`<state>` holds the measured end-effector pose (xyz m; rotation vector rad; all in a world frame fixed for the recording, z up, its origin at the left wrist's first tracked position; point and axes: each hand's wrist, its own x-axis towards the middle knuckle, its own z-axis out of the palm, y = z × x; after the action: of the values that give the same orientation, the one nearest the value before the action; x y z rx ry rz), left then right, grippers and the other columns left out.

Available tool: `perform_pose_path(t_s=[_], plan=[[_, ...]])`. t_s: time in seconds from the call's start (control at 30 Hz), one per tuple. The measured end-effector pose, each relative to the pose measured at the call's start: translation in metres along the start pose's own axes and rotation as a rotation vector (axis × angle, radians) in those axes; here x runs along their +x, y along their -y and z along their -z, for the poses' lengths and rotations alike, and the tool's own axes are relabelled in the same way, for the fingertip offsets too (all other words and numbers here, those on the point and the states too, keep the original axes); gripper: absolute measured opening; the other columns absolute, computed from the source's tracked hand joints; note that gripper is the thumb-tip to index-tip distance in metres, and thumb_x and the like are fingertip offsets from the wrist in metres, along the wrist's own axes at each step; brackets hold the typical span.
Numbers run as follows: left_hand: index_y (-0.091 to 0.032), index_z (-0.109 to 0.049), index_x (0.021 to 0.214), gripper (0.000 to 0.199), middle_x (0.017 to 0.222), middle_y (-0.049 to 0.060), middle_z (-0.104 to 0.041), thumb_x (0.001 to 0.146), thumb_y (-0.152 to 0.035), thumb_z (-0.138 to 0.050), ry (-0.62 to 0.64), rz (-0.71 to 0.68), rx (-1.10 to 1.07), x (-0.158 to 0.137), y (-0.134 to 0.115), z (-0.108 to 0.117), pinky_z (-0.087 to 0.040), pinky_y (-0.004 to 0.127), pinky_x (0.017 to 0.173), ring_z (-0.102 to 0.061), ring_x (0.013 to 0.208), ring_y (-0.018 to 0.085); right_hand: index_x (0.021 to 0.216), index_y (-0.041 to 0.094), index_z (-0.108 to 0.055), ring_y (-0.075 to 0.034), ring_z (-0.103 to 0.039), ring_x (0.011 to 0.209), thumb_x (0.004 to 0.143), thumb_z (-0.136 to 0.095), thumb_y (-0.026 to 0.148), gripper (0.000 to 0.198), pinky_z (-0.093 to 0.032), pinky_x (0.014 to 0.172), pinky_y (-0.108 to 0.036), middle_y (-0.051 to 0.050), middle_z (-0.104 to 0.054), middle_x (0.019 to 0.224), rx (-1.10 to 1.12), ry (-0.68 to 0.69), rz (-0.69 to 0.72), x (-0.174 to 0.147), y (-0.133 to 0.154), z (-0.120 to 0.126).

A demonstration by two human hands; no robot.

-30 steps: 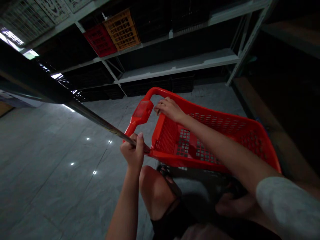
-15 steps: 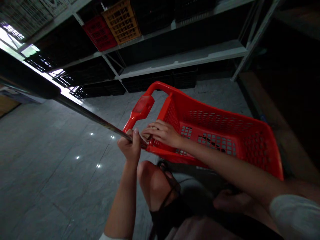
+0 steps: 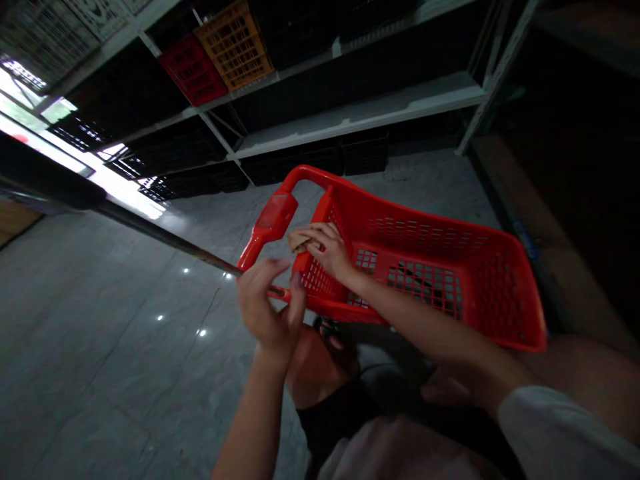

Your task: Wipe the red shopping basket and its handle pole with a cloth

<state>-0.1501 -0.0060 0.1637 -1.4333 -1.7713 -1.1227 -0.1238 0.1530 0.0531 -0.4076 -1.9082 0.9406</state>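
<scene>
A red plastic shopping cart point(image 3: 425, 230) stands in front of me, with slotted walls and a raised handle. My right hand point(image 3: 327, 252) is closed on a folded tan cloth or paper point(image 3: 299, 242), at the upper edge of the cart's handle-end wall. Beside the handle, my left hand point(image 3: 270, 303) is open, thumb and fingers apart, with nothing between them. A metal pole point(image 3: 170, 237) with a thick dark upper part slants in from the upper left. It passes behind my left hand, and its lower end is at the cart's near corner.
Metal shelving point(image 3: 360, 123) runs along the back, holding a red crate point(image 3: 193, 70), a yellow crate point(image 3: 235, 47) and dark crates. A brown ledge point(image 3: 545, 267) lies right of the cart. My bent knee point(image 3: 315, 373) is just below it, over grey tiled floor point(image 3: 125, 373).
My left hand has let go of the pole and opened. My right hand has moved slightly up along the cart wall, and the tan piece shows more. The view has shifted a little.
</scene>
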Motion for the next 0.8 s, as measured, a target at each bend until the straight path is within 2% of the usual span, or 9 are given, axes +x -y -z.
perform_pose_path(t_s=[0.1,0.2,0.27,0.37,0.47,0.53,0.63,0.7,0.8], plan=[[-0.022,-0.049,0.133,0.036,0.131,0.011,-0.061,0.098,-0.020,-0.048,0.296,0.062,-0.054,0.022,0.006,-0.040,-0.052,0.040,0.103,-0.058,0.124,0.022,0.122,0.024,-0.069,-0.022,-0.057,0.119,0.093,-0.052,0.019,0.033,-0.045,0.109,-0.038,-0.009,-0.063,0.123,0.043,-0.198,-0.153,0.007,-0.010,0.001],[-0.015,-0.049,0.136,0.040,0.140,0.018,-0.057,0.096,-0.018,-0.045,0.470,0.191,-0.026,0.037,0.034,-0.089,-0.047,0.044,0.110,-0.055,0.132,0.025,0.121,0.022,-0.065,-0.021,-0.057,0.119,0.092,-0.052,0.020,0.032,-0.046,0.108,-0.036,-0.011,-0.061,0.124,0.096,-0.298,-0.225,0.014,-0.023,-0.001],[-0.012,-0.055,0.129,0.036,0.132,0.020,-0.064,0.096,-0.016,-0.042,0.629,0.334,-0.003,0.040,0.051,-0.112,-0.049,0.043,0.106,-0.061,0.124,0.027,0.118,0.022,-0.063,-0.021,-0.059,0.115,0.090,-0.055,0.021,0.029,-0.047,0.106,-0.036,-0.009,-0.062,0.120,0.144,-0.351,-0.239,0.015,-0.031,-0.003],[-0.012,-0.066,0.111,0.031,0.114,0.019,-0.072,0.097,-0.023,-0.042,0.813,0.545,-0.033,0.038,0.062,-0.125,-0.051,0.041,0.098,-0.068,0.111,0.028,0.116,0.023,-0.058,-0.021,-0.059,0.111,0.087,-0.059,0.023,0.029,-0.047,0.103,-0.037,-0.008,-0.062,0.116,0.235,-0.439,-0.270,0.010,-0.040,-0.008],[-0.013,-0.071,0.101,0.031,0.101,0.014,-0.075,0.092,-0.035,-0.050,0.825,0.690,-0.228,0.035,0.061,-0.120,-0.054,0.038,0.090,-0.071,0.099,0.027,0.116,0.024,-0.051,-0.020,-0.058,0.108,0.084,-0.058,0.021,0.033,-0.047,0.101,-0.036,-0.006,-0.060,0.115,0.301,-0.476,-0.352,-0.006,-0.039,-0.016],[-0.013,-0.072,0.101,0.032,0.089,0.009,-0.076,0.085,-0.033,-0.053,0.821,0.805,-0.392,0.035,0.057,-0.113,-0.056,0.035,0.079,-0.071,0.084,0.024,0.111,0.025,-0.048,-0.019,-0.057,0.103,0.081,-0.055,0.017,0.032,-0.048,0.097,-0.035,-0.004,-0.058,0.109,0.273,-0.491,-0.407,-0.021,-0.032,-0.022],[-0.012,-0.073,0.104,0.038,0.075,0.004,-0.074,0.078,-0.025,-0.049,0.815,0.957,-0.535,0.034,0.053,-0.105,-0.056,0.032,0.069,-0.069,0.068,0.021,0.101,0.025,-0.048,-0.019,-0.055,0.099,0.076,-0.052,0.011,0.029,-0.048,0.092,-0.033,-0.003,-0.054,0.103,0.190,-0.454,-0.368,-0.036,-0.023,-0.024],[-0.012,-0.073,0.106,0.040,0.073,0.003,-0.073,0.078,-0.026,-0.048,0.795,0.968,-0.538,0.031,0.052,-0.103,-0.057,0.032,0.070,-0.069,0.068,0.020,0.100,0.025,-0.048,-0.019,-0.054,0.098,0.073,-0.052,0.009,0.031,-0.048,0.091,-0.033,-0.003,-0.054,0.102,0.137,-0.439,-0.333,-0.030,-0.030,-0.016],[-0.013,-0.073,0.110,0.039,0.079,0.005,-0.076,0.082,-0.031,-0.052,0.779,0.897,-0.453,0.028,0.053,-0.104,-0.057,0.034,0.077,-0.071,0.076,0.023,0.108,0.025,-0.048,-0.020,-0.055,0.103,0.073,-0.051,0.007,0.039,-0.049,0.094,-0.035,-0.004,-0.055,0.106,0.049,-0.552,-0.399,0.003,-0.063,0.003]])
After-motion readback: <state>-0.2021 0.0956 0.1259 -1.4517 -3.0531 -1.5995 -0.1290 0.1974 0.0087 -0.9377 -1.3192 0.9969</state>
